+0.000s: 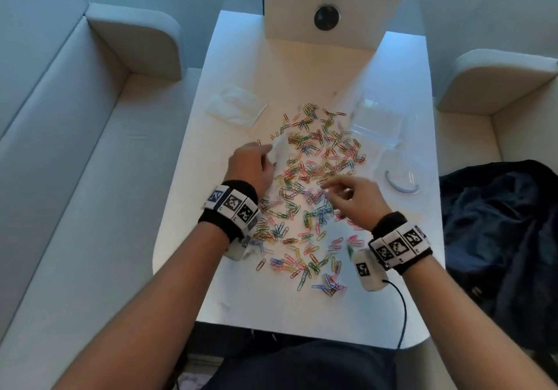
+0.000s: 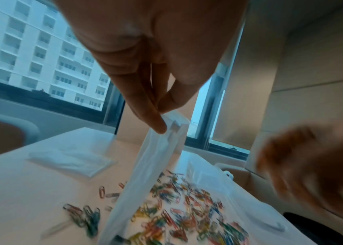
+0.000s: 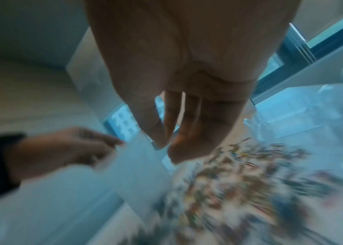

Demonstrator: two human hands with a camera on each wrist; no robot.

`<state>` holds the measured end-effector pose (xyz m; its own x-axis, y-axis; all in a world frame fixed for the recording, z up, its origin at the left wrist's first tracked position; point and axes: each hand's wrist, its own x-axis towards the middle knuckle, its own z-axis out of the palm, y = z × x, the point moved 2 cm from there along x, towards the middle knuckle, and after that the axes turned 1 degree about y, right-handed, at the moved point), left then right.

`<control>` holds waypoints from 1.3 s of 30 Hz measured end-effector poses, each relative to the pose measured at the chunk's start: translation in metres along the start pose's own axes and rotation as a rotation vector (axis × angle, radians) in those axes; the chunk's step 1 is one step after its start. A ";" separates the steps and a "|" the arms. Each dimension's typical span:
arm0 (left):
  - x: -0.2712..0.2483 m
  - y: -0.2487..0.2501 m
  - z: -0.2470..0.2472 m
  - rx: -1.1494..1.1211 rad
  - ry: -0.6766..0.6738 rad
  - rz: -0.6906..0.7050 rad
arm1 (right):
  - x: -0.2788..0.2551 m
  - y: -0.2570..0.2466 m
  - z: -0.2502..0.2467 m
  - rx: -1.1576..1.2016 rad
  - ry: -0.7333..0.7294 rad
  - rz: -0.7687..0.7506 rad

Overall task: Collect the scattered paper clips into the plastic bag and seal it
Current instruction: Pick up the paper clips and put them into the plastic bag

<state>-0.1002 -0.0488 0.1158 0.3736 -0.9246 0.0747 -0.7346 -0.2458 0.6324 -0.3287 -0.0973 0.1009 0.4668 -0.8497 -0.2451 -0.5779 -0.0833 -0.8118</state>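
Observation:
Several coloured paper clips [image 1: 314,178] lie spread over the middle of the white table [image 1: 302,305]. My left hand [image 1: 269,151] pinches the top edge of a clear plastic bag [image 1: 282,151] between thumb and forefinger at the left side of the pile. In the left wrist view the left hand [image 2: 162,120] holds the bag [image 2: 143,174] up so that it hangs down to the clips [image 2: 179,213]. My right hand [image 1: 329,183] hovers over the pile, blurred, fingers loosely extended toward the bag. In the right wrist view the right hand [image 3: 166,146] shows nothing between its fingers.
A stack of spare clear bags [image 1: 235,108] lies at the far left of the table. A clear plastic box [image 1: 377,122] and its lid [image 1: 401,182] sit at the right. A white box [image 1: 332,5] stands at the back. A dark jacket [image 1: 498,229] lies on the right seat.

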 end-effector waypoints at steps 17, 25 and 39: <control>-0.086 -0.028 -0.062 0.159 -0.002 -0.006 | -0.114 0.120 0.119 -0.356 -0.027 0.104; -0.089 -0.058 -0.072 0.145 -0.020 -0.020 | -0.082 0.107 0.114 -0.393 0.082 -0.007; -0.126 -0.071 0.047 -0.237 -0.347 -0.297 | -0.056 0.034 0.079 1.226 0.045 0.437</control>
<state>-0.1214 0.0711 0.0256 0.3073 -0.8769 -0.3696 -0.4618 -0.4771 0.7477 -0.3218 -0.0110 0.0448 0.3600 -0.7039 -0.6123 0.3199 0.7096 -0.6278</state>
